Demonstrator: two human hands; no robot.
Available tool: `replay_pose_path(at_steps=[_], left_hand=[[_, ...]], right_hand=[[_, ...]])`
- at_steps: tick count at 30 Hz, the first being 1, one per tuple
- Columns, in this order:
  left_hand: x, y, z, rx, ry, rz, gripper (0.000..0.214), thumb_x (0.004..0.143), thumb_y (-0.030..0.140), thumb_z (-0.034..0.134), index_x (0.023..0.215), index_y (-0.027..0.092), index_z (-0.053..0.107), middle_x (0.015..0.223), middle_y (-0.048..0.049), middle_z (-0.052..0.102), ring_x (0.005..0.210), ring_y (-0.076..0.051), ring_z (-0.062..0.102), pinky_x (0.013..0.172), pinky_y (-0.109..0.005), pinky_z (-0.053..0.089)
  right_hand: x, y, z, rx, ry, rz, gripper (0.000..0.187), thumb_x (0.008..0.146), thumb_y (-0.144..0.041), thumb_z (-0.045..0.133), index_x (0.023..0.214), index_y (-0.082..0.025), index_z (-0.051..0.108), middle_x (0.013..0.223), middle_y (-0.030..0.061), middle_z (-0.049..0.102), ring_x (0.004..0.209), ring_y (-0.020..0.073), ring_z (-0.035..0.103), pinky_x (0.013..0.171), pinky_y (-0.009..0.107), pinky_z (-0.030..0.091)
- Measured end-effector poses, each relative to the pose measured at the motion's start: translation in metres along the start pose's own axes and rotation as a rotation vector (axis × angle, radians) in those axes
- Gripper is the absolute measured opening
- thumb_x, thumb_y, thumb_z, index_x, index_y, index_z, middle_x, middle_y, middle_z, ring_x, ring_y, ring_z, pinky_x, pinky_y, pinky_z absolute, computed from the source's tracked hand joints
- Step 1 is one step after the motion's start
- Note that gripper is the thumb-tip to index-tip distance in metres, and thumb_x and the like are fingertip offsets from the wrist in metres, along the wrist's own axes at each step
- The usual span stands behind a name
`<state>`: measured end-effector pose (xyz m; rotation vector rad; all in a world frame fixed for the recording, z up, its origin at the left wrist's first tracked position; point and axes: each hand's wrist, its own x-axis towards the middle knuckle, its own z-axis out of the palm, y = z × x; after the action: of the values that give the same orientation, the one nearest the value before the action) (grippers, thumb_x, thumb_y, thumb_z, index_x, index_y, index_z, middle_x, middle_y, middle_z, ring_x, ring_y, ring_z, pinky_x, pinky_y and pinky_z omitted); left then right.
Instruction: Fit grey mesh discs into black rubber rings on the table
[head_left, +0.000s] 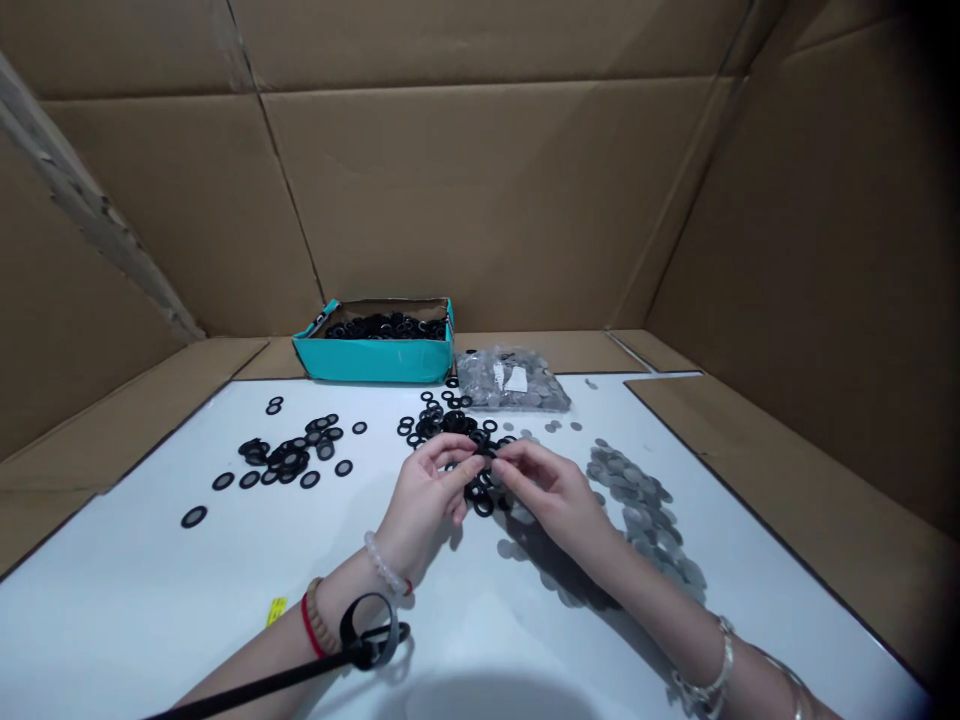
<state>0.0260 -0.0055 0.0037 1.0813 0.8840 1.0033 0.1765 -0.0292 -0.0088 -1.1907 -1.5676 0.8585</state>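
Observation:
My left hand (pixel 431 490) is closed in a pinch on a small black ring (pixel 484 450) in the middle of the table. My right hand (pixel 555 490) meets it from the other side, thumb and forefinger pressed together at the ring's edge; what lies between those fingertips is too small to make out. Beneath and behind the fingers spreads a pile of loose black rings (pixel 450 422). Thin grey discs (pixel 645 505) lie in a long heap right of my right hand. Left of my left hand is a group of black rings with grey centres (pixel 289 460).
A teal box (pixel 375 362) full of black rings stands at the back. Beside it lies a clear plastic bag (pixel 514 380) of grey discs. Cardboard walls (pixel 480 200) enclose the white table (pixel 150 620). A black strap (pixel 262 690) crosses the lower left in front of my forearm.

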Motion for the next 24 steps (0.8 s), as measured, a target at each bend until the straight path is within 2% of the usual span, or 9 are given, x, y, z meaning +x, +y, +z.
replay_pose_path(at_steps=[5, 10, 14, 20, 24], left_hand=[[-0.002, 0.005, -0.001, 0.160, -0.034, 0.027, 0.024, 0.070, 0.031, 0.064, 0.087, 0.016, 0.056, 0.074, 0.0018, 0.055, 0.035, -0.001, 0.040, 0.034, -0.016, 0.035], [-0.001, 0.010, -0.003, 0.280, -0.116, -0.075, 0.025, 0.069, 0.033, 0.064, 0.085, 0.015, 0.057, 0.057, 0.0035, 0.052, 0.036, -0.006, 0.046, 0.035, -0.016, 0.038], [-0.001, 0.011, -0.003, 0.285, -0.151, -0.097, 0.025, 0.070, 0.036, 0.063, 0.082, 0.016, 0.056, 0.054, 0.0039, 0.052, 0.035, -0.007, 0.048, 0.033, -0.018, 0.040], [0.000, 0.009, -0.003, 0.259, -0.120, -0.090, 0.026, 0.068, 0.037, 0.065, 0.081, 0.016, 0.057, 0.045, 0.0052, 0.048, 0.034, -0.008, 0.047, 0.032, -0.017, 0.038], [0.001, 0.008, -0.004, 0.220, -0.102, -0.087, 0.025, 0.067, 0.036, 0.066, 0.079, 0.016, 0.057, 0.041, 0.0058, 0.046, 0.034, -0.009, 0.044, 0.033, -0.019, 0.040]], right_hand=[[0.003, 0.003, -0.002, 0.057, -0.023, 0.034, 0.022, 0.086, -0.037, 0.047, 0.077, -0.019, 0.054, 0.068, -0.0012, 0.048, 0.063, 0.0125, 0.044, 0.057, 0.023, 0.035], [0.006, 0.004, -0.006, 0.037, -0.059, 0.060, 0.026, 0.085, -0.040, 0.047, 0.072, -0.018, 0.054, 0.066, -0.0016, 0.047, 0.062, 0.0126, 0.044, 0.057, 0.023, 0.035], [0.007, 0.005, -0.006, 0.083, -0.100, 0.087, 0.026, 0.086, -0.040, 0.046, 0.075, -0.018, 0.055, 0.066, -0.0017, 0.046, 0.063, 0.0126, 0.044, 0.057, 0.023, 0.035], [0.007, 0.004, -0.005, 0.125, -0.100, 0.115, 0.023, 0.083, -0.039, 0.051, 0.075, -0.018, 0.056, 0.067, -0.0018, 0.048, 0.062, 0.0121, 0.046, 0.058, 0.023, 0.038], [0.007, 0.002, -0.005, 0.202, -0.141, 0.155, 0.022, 0.082, -0.039, 0.054, 0.083, -0.018, 0.059, 0.071, -0.0006, 0.054, 0.066, 0.0126, 0.051, 0.061, 0.024, 0.042]])
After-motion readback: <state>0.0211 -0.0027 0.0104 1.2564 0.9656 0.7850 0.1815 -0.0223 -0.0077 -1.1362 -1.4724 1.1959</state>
